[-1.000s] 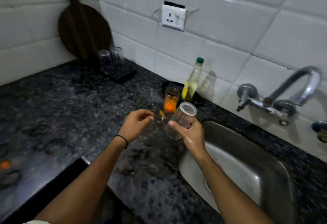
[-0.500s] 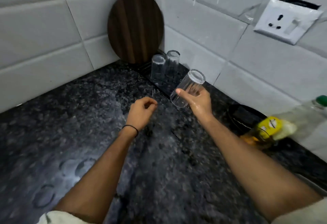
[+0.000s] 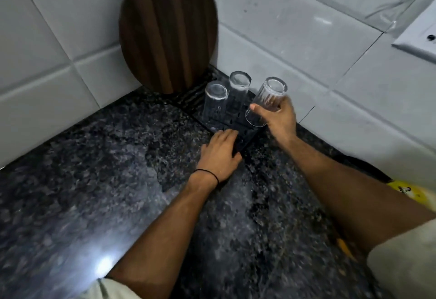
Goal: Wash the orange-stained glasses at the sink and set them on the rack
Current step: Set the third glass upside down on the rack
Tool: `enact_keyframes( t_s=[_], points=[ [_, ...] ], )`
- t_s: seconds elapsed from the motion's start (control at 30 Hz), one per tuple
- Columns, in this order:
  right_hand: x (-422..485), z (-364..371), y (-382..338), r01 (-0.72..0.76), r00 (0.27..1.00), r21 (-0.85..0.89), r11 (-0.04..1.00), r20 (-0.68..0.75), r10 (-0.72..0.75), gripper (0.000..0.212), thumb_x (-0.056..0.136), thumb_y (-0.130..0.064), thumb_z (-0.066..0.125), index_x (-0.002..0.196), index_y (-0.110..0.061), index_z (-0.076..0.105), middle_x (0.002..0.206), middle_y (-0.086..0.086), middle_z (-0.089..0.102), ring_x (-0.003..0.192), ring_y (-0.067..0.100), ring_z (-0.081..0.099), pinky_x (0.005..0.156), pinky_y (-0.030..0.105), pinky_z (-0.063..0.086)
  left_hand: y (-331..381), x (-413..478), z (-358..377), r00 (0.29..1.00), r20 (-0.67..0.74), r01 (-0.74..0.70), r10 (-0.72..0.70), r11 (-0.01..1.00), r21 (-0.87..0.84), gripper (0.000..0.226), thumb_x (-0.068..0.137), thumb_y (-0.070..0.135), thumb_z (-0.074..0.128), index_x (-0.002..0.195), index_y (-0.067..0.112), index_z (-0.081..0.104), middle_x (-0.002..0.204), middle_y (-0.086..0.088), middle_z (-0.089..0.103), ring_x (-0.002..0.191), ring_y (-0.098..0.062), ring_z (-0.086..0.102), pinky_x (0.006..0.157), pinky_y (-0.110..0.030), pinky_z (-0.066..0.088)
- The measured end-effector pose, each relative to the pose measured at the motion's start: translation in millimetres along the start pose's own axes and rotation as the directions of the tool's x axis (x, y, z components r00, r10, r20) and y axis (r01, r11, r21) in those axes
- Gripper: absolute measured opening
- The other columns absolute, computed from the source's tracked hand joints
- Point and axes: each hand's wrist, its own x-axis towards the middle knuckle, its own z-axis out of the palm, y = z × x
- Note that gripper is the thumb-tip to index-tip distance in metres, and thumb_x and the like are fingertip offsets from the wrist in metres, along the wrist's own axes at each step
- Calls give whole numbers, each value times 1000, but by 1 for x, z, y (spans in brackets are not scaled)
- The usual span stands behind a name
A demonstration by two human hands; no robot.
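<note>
My right hand (image 3: 279, 119) grips a clear, clean-looking glass (image 3: 267, 100), tilted with its base up and its mouth low, just over the right part of the black rack (image 3: 238, 121). Two clear glasses stand upside down on the rack: one at the front left (image 3: 215, 100), one behind it (image 3: 238, 88). My left hand (image 3: 220, 151) lies flat with its fingers on the rack's near edge, holding nothing. The sink and the orange-stained glass are out of view.
A round dark wooden board (image 3: 167, 29) leans in the tiled corner behind the rack. The dark speckled granite counter (image 3: 94, 180) spreads to the left and front. A yellow-labelled bottle (image 3: 410, 191) shows at the right edge, a white wall socket (image 3: 420, 39) at the upper right.
My view and both hands have swung left from the sink to the rack. The right hand carried the glass over the rack and turned it mouth down; the left hand came down onto the rack's edge.
</note>
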Motion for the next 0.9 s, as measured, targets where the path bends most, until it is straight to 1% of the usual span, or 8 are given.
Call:
enact_keyframes(
  t_s=[0.17, 0.23, 0.37, 0.47, 0.53, 0.73, 0.83, 0.9],
  points=[
    [6, 8, 8, -4, 1000, -10, 1000, 18, 4, 40, 72, -32, 89, 86, -38, 52, 102, -3, 67, 85, 1, 62, 69, 7, 49, -5, 1, 19, 998, -64, 6, -2, 997, 76, 65, 96, 27, 53, 155, 24, 25, 165, 8, 17, 153, -16, 8, 113, -52, 26],
    [6, 11, 11, 5, 1000, -13, 1000, 10, -5, 41, 71, -33, 89, 90, -38, 53, 102, -5, 68, 87, 3, 65, 75, 12, 52, -8, 0, 24, 996, -91, 0, 8, 996, 88, 66, 96, 26, 53, 155, 26, 25, 165, 11, 16, 153, -13, 7, 114, -48, 23],
    [5, 13, 19, -5, 999, -29, 1000, 51, 6, 42, 69, -40, 89, 92, -36, 54, 102, -6, 70, 95, 13, 68, 84, 34, 58, -9, 0, 29, 993, -116, 10, -2, 998, 67, 67, 95, 23, 54, 155, 27, 25, 165, 12, 15, 153, -10, 6, 117, -49, 19],
    [6, 10, 19, 0, 996, -28, 1000, 93, 3, 42, 72, -36, 88, 95, -33, 53, 99, -14, 66, 91, 6, 66, 82, 25, 56, -7, -2, 30, 993, -115, 17, -11, 998, 52, 68, 95, 23, 54, 156, 27, 23, 165, 13, 14, 153, -9, 4, 118, -51, 16],
    [5, 6, 17, 0, 989, -70, 998, 147, 10, 50, 73, -37, 87, 106, -26, 51, 104, -12, 65, 93, 6, 64, 80, 20, 52, -7, -3, 28, 994, -110, 17, -13, 999, 37, 69, 95, 23, 54, 156, 27, 23, 165, 13, 14, 153, -9, 4, 118, -53, 15],
    [-19, -34, 20, -45, 979, -155, 987, 191, 75, 78, 77, -38, 84, 141, -13, 45, 135, 1, 54, 115, 16, 54, 90, 27, 44, 7, -18, 27, 977, -203, 52, -72, 993, -104, 61, 97, 22, 53, 154, 23, 30, 162, 4, 29, 151, -16, 19, 116, -48, 21],
    [-52, -76, 26, -31, 977, -180, 983, 201, 67, 72, 84, -34, 78, 144, -17, 42, 140, 0, 51, 119, 14, 50, 97, 34, 47, 29, -35, 36, 967, -248, 21, -64, 985, -170, 52, 94, 20, 56, 145, 21, 45, 154, 2, 42, 142, -21, 34, 110, -46, 29],
    [-81, -110, 30, -3, 986, -217, 976, 162, 39, 64, 89, -29, 73, 144, -16, 42, 139, 0, 51, 118, 13, 50, 94, 34, 47, 50, -46, 49, 975, -222, -28, -15, 981, -191, 46, 94, 19, 56, 140, 20, 51, 149, 1, 47, 136, -23, 41, 107, -45, 32]
  ],
)
